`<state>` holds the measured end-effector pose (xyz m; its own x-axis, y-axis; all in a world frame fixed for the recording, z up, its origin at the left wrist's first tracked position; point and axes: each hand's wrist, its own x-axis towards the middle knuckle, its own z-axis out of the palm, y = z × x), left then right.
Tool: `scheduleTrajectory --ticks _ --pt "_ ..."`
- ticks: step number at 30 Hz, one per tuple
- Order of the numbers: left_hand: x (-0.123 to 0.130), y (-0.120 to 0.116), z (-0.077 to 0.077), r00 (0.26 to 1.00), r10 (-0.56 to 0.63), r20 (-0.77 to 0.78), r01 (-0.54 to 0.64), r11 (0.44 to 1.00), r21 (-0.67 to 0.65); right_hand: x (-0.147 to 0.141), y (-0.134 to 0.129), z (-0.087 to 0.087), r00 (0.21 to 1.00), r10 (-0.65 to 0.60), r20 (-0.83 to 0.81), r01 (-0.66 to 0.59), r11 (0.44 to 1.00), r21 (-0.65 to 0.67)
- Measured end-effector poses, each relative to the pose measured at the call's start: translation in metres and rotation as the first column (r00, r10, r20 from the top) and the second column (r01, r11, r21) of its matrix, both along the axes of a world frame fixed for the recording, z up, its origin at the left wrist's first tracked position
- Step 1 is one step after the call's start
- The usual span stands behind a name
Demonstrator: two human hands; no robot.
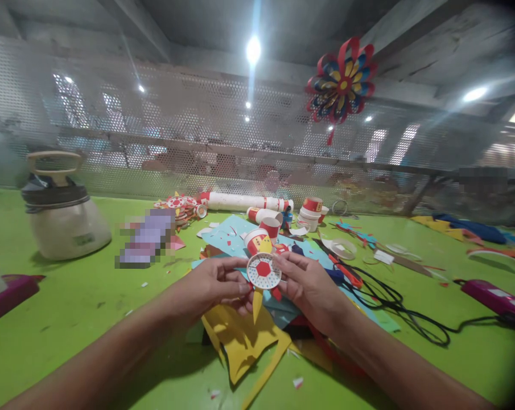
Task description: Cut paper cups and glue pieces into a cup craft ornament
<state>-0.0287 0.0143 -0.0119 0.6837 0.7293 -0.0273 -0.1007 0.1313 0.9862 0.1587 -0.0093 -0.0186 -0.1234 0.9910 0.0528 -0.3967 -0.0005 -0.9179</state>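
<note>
Between my two hands is a small paper turtle [264,272], with a round white shell, a red hexagon at its centre, small dots around it, red feet and a yellow pointed piece hanging below. My left hand [223,285] grips its left edge between thumb and fingers. On the opposite edge, my right hand [302,279] pinches the rim with thumb and fingertips. Crumpled yellow paper [248,341] lies beneath the hands. Light blue paper sheets [227,236] spread behind them, and red-and-white paper cups [269,228] stand just beyond the turtle.
A large kettle [65,222] stands at the left, near a pixelated phone-like object [148,236]. Round paper pieces [180,208] lie piled behind it, beside a long stack of cups [244,202]. At right are black cables [394,302], a tape roll [342,249] and a purple device [496,299].
</note>
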Motion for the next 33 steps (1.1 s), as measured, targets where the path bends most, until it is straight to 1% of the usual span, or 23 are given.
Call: scheduleTrajectory --ticks 2,6,8,12,17,22,26,33 --pt "0.0000 0.0001 0.0002 1.000 0.011 0.028 -0.010 1.000 -0.020 0.0004 0.0003 0.0010 1.000 -0.002 0.009 0.002 1.000 0.013" --pt "0.0005 0.0000 0.0010 0.989 0.123 0.082 -0.115 0.989 -0.093 0.0015 0.0007 0.0022 1.000 -0.021 -0.006 0.021 1.000 -0.011" --pt "0.0006 0.0006 0.0005 0.984 0.143 0.109 -0.131 0.985 -0.110 0.0016 0.0006 0.0026 1.000 -0.030 -0.007 0.030 0.999 -0.030" --pt "0.0012 0.0018 -0.0011 0.985 0.097 0.141 -0.078 0.988 -0.134 0.0013 0.0014 0.0027 1.000 -0.027 -0.012 0.027 0.999 -0.035" --pt "0.0025 0.0003 -0.0002 0.988 0.095 0.123 -0.080 0.989 -0.122 0.0027 0.0040 0.0009 0.999 0.009 -0.044 -0.010 1.000 -0.016" --pt "0.0016 -0.0003 -0.0009 0.990 0.089 0.106 -0.077 0.991 -0.112 0.0033 0.0033 -0.0005 1.000 -0.004 0.007 0.004 1.000 -0.019" --pt "0.0015 0.0019 -0.0023 0.994 0.045 0.096 -0.037 0.996 -0.085 0.0031 0.0028 -0.0009 1.000 0.008 0.020 -0.008 1.000 -0.005" --pt "0.0009 -0.0006 -0.0004 0.998 0.057 0.016 -0.057 0.998 -0.022 0.0033 0.0046 -0.0030 0.998 0.037 -0.057 -0.036 0.999 0.005"
